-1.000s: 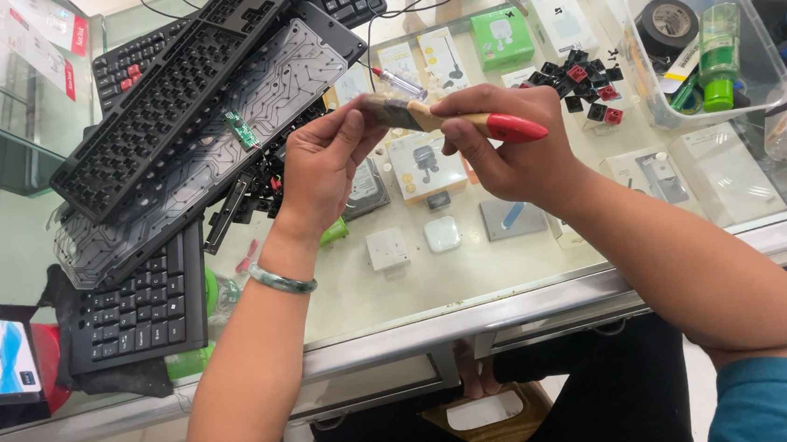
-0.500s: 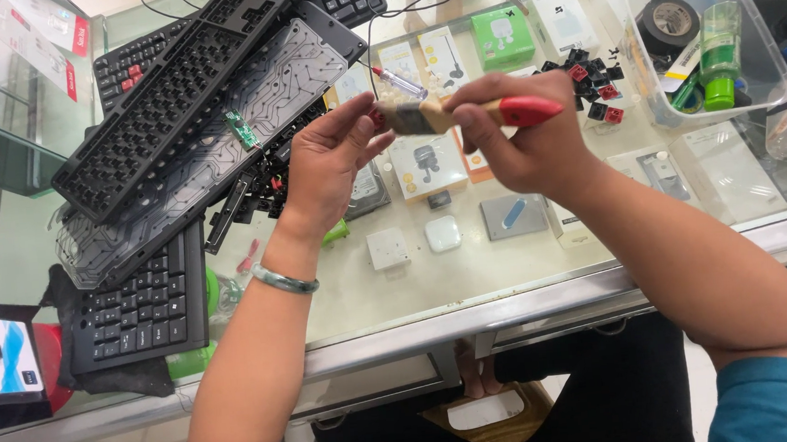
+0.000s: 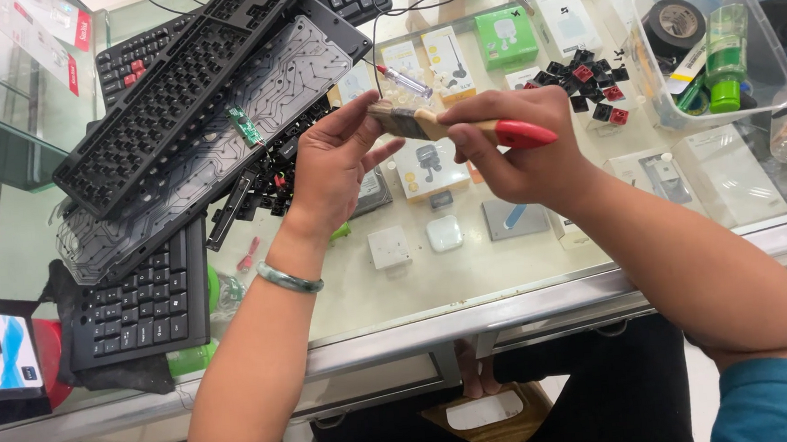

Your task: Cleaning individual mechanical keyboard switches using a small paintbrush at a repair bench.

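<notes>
My right hand grips the paintbrush by its wooden handle; my left hand, half open, fingers its bristles just left of it.

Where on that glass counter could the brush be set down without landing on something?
The near strip of the glass counter, between the metal front edge and the hands, lies bare on top. The left is crowded with keyboards; behind sit loose keycaps and a plastic tub.

I see bright, even overhead light; soft glare washes the glass-topped desk toward three o'clock. Shadows stay faint, focus is sharp, and edges bend slightly.
</notes>
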